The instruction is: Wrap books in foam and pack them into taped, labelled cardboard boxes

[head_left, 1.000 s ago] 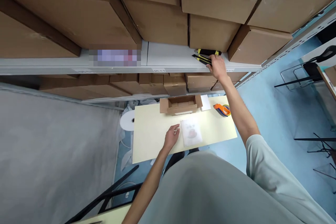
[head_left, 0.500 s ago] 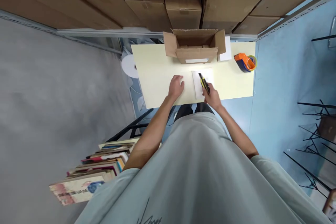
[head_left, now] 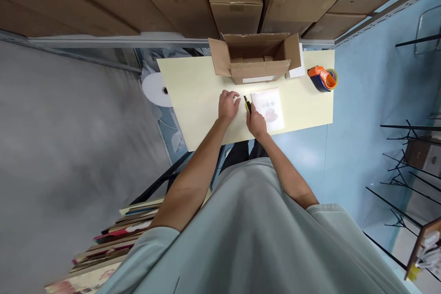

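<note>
My right hand (head_left: 256, 121) is closed around a black and yellow utility knife (head_left: 247, 104), which points away from me to the upper left. Just left of the knife, my left hand (head_left: 228, 106) rests at the tabletop with curved fingers and the thumb held apart; nothing shows in it. A flat white square item (head_left: 269, 109) with a faint printed picture lies right beside my right hand. Beyond both hands stands a cardboard box (head_left: 257, 73) with its flaps folded out.
Near the right end of the pale yellow table (head_left: 193, 96) sits an orange and blue tape dispenser (head_left: 322, 78). A white box (head_left: 296, 70) is partly behind the cardboard box. Cartons (head_left: 237, 14) line the shelf above; a white roll (head_left: 155, 89) is at left.
My right hand has moved left with the utility knife, off the white square item and close to my left hand. The picture on the item now shows. The view has shifted slightly.
</note>
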{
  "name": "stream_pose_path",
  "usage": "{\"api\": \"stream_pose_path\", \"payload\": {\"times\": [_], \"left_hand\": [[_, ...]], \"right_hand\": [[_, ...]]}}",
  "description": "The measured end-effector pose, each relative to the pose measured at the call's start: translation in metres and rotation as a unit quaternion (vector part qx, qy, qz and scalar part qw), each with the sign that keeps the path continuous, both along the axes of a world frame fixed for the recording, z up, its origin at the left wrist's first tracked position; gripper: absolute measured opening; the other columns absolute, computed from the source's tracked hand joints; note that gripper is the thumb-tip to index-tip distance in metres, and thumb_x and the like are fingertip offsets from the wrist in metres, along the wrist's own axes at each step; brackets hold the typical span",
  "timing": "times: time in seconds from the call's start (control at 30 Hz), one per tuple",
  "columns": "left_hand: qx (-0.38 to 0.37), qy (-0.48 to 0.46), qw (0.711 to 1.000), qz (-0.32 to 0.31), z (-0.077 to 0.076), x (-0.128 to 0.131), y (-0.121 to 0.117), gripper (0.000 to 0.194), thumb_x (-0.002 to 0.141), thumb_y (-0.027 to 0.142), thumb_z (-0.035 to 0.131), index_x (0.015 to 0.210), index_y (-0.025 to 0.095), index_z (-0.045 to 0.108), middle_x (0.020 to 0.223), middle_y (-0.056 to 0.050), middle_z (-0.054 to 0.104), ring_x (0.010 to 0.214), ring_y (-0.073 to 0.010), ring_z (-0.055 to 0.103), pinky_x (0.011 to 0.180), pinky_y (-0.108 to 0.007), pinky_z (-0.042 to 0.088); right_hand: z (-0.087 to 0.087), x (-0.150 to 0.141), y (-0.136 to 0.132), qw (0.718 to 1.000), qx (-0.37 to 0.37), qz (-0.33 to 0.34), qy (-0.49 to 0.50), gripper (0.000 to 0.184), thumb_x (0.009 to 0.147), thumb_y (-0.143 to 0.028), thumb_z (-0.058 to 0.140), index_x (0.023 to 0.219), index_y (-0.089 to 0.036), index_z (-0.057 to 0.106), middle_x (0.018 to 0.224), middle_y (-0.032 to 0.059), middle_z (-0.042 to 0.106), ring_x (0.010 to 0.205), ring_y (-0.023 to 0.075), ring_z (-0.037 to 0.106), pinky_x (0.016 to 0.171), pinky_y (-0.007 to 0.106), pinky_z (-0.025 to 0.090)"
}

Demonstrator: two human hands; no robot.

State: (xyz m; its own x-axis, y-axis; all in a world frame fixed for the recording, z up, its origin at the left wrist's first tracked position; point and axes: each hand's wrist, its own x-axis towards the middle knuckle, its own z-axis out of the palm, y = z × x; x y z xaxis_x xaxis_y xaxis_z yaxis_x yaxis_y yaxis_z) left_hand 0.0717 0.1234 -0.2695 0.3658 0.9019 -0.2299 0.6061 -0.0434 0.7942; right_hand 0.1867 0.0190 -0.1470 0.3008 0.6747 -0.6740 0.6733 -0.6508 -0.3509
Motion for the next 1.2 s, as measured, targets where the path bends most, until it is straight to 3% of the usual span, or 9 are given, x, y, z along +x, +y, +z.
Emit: {"api": "stream_pose_path", "payload": {"times": [0.27, 0.5, 0.7, 0.93, 1.2], "left_hand": [[-0.012, -0.034, 0.999, 0.023, -0.006, 0.006, 0.004, 0.013, 0.095, 0.017, 0.073, 0.091, 0.027, 0.066, 0.107, -0.009, 0.063, 0.106, -0.0263, 0.062, 0.102, -0.043, 0.06], [-0.037, -0.018, 0.998, 0.036, 0.008, 0.01, 0.001, 0.018, 0.097, 0.017, 0.069, 0.084, 0.026, 0.06, 0.109, -0.01, 0.061, 0.112, -0.0287, 0.062, 0.095, -0.044, 0.061], [-0.042, -0.002, 0.999, 0.021, 0.02, 0.01, -0.001, 0.012, 0.101, 0.022, 0.069, 0.091, 0.028, 0.065, 0.112, -0.011, 0.06, 0.121, -0.0305, 0.062, 0.097, -0.043, 0.061], [-0.037, -0.025, 0.999, 0.019, 0.013, 0.009, -0.002, 0.007, 0.104, 0.032, 0.07, 0.099, 0.028, 0.068, 0.113, -0.012, 0.059, 0.128, -0.0323, 0.06, 0.101, -0.044, 0.061], [-0.01, -0.052, 0.998, 0.025, -0.005, 0.007, -0.007, 0.018, 0.106, 0.045, 0.068, 0.102, 0.027, 0.069, 0.119, -0.015, 0.061, 0.131, -0.0343, 0.059, 0.116, -0.053, 0.058]], "right_hand": [[0.003, -0.017, 0.011, 0.999, -0.028, -0.007, -0.037, 0.065, 0.124, -0.036, 0.02, 0.183, -0.01, 0.02, 0.152, 0.0263, 0.071, 0.127, 0.0382, 0.076, 0.11, 0.054, 0.061], [0.007, -0.032, 0.009, 0.996, -0.055, -0.004, -0.073, 0.067, 0.12, -0.023, 0.023, 0.186, -0.011, 0.014, 0.144, 0.027, 0.073, 0.123, 0.0358, 0.077, 0.104, 0.049, 0.062], [0.026, -0.044, -0.002, 0.992, -0.088, 0.006, -0.086, 0.07, 0.117, -0.012, 0.026, 0.186, -0.011, 0.012, 0.138, 0.0258, 0.075, 0.124, 0.0327, 0.078, 0.104, 0.045, 0.061], [0.046, -0.057, -0.044, 0.989, -0.127, 0.012, -0.073, 0.07, 0.117, -0.016, 0.03, 0.185, -0.01, 0.018, 0.135, 0.0275, 0.075, 0.122, 0.0347, 0.081, 0.103, 0.045, 0.064], [0.06, -0.065, -0.131, 0.981, -0.188, 0.029, -0.045, 0.074, 0.11, -0.012, 0.035, 0.183, -0.005, 0.023, 0.134, 0.0325, 0.077, 0.119, 0.0384, 0.082, 0.098, 0.049, 0.066]]}}
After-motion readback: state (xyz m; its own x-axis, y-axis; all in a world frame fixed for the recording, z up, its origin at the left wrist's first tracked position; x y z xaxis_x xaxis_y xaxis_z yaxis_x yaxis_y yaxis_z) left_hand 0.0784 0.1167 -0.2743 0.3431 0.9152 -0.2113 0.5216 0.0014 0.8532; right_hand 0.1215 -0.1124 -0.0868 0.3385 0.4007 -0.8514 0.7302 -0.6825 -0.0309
